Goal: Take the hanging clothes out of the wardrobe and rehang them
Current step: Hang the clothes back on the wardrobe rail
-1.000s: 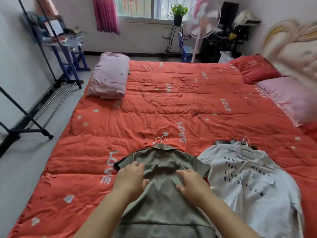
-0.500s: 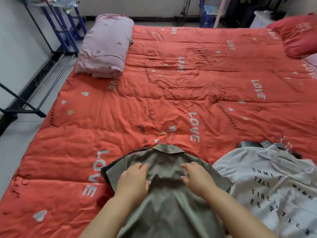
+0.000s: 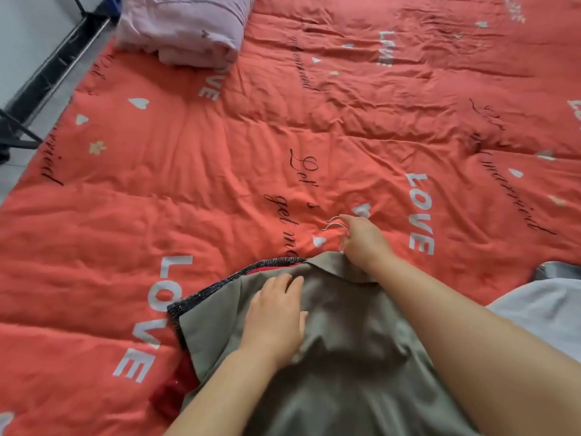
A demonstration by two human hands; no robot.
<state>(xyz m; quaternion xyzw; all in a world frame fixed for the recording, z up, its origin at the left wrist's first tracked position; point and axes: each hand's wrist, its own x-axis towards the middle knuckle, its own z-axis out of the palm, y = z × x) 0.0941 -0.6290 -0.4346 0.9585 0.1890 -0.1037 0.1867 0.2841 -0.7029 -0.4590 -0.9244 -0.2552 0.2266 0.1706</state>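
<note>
Pressing down with the left hand (image 3: 276, 316), released and flat, fingers straight, on the upper back of the olive shirt (image 3: 345, 366). Grasping the wire hanger hooks (image 3: 334, 223) with the right hand (image 3: 366, 242), fingers curled round them just past the collar. Located at the near edge of the bed, on the orange-red quilt (image 3: 220, 158), collar pointing away from the camera, lower part running out of view at the bottom. Stacked on top of other garments: a dark knitted edge (image 3: 226, 280) showing along the left shoulder and touching the shirt, and red fabric (image 3: 169, 394) showing under the left sleeve. More than one hook visible at the right hand; cannot tell which hook belongs to which garment. Crossed by the right forearm, which hides the right shoulder of the shirt. Near on the right, apart from the stack: a pale grey-white garment (image 3: 547, 313), cut off by the frame, with a patch of darker grey at its far edge. At the far left of the quilt, well apart from both hands: a folded pink blanket (image 3: 185, 26). Beside the bed on the left: black metal rack bars (image 3: 53, 62) on the grey floor (image 3: 12, 174). Printed across the quilt: white "LOVE" lettering, small hearts and dark script.
</note>
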